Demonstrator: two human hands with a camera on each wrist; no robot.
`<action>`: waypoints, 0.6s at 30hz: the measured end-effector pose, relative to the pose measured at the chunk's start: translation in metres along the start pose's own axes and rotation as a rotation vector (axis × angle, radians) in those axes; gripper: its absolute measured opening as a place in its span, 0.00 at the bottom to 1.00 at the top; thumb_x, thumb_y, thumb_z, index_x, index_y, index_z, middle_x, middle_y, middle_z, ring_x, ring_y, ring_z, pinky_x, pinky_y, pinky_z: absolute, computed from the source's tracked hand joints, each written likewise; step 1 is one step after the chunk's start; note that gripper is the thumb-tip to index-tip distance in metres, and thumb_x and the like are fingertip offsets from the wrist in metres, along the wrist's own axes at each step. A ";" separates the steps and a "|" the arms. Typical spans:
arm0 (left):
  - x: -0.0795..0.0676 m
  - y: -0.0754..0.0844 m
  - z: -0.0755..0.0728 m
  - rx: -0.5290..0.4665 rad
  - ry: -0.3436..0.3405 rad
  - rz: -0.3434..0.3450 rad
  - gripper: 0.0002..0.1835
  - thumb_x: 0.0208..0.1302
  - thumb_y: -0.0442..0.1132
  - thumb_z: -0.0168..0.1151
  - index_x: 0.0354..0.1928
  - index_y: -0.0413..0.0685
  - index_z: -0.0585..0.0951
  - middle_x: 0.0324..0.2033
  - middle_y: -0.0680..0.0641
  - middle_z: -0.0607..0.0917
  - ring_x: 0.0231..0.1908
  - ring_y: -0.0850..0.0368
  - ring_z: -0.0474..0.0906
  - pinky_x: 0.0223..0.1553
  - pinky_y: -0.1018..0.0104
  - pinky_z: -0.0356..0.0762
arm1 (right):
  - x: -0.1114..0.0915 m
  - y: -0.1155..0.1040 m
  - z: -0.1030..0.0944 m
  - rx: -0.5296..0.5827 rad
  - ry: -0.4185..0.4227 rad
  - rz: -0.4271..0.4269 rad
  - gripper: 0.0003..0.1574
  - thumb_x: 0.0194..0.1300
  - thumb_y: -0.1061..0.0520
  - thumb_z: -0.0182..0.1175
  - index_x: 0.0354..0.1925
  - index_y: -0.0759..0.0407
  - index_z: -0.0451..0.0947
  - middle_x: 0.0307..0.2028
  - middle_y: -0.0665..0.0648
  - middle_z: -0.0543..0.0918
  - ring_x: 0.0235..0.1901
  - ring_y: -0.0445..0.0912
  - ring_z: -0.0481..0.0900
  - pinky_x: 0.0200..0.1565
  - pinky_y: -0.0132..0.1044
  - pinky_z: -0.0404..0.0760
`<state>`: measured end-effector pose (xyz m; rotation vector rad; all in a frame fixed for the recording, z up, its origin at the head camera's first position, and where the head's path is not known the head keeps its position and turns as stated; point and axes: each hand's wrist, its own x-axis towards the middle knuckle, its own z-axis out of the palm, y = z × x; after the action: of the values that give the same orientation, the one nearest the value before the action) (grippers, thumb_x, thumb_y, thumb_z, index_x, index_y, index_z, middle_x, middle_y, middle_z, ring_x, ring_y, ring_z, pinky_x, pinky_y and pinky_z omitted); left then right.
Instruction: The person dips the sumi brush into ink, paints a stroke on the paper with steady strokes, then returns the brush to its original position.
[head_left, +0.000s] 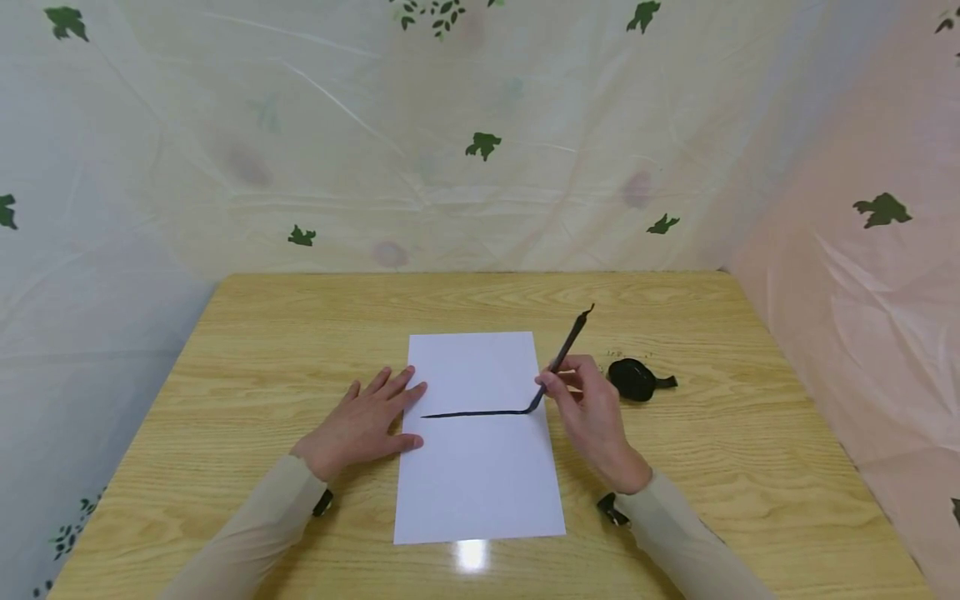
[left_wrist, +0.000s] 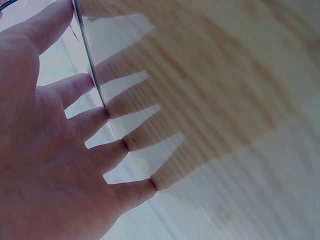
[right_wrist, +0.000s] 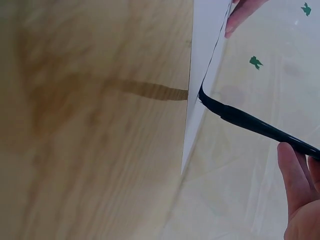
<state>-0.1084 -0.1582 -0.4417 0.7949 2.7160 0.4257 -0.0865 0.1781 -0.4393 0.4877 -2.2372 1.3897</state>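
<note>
A white sheet of paper [head_left: 480, 475] lies on the wooden table, with one thin black ink line [head_left: 472, 413] running across its middle. My right hand [head_left: 596, 417] pinches a dark writing brush [head_left: 567, 343] partway along its handle, which leans up and to the right. In the right wrist view, the bristles [right_wrist: 209, 102] bend against the sheet near its right edge, at the line's right end. My left hand [head_left: 363, 427] is spread flat at the sheet's left edge. Its fingertips and thumb tip rest on the paper's margin, either side of the line's left end.
To the right of my right hand sits a small round black ink dish [head_left: 632, 380] with a short handle. Dark specks dot the table [head_left: 675, 467] just behind it. A pale curtain [head_left: 420, 192] with green leaf shapes hangs at the back and sides.
</note>
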 end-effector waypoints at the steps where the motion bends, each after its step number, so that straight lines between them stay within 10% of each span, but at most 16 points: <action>1: 0.000 0.000 0.000 -0.001 0.000 0.000 0.42 0.71 0.61 0.63 0.79 0.49 0.64 0.80 0.40 0.56 0.78 0.30 0.49 0.67 0.22 0.50 | 0.000 0.000 0.000 0.000 0.001 -0.001 0.11 0.68 0.71 0.65 0.46 0.67 0.73 0.41 0.61 0.87 0.40 0.56 0.90 0.41 0.27 0.84; 18: 0.000 -0.002 0.000 0.000 0.008 0.004 0.42 0.71 0.60 0.63 0.79 0.49 0.64 0.80 0.41 0.56 0.78 0.31 0.49 0.68 0.22 0.50 | 0.001 0.000 -0.001 -0.021 0.018 -0.013 0.11 0.67 0.71 0.65 0.45 0.68 0.74 0.39 0.60 0.88 0.38 0.55 0.91 0.40 0.24 0.83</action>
<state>-0.1093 -0.1595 -0.4423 0.7998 2.7223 0.4312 -0.0872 0.1794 -0.4384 0.4800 -2.2279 1.3569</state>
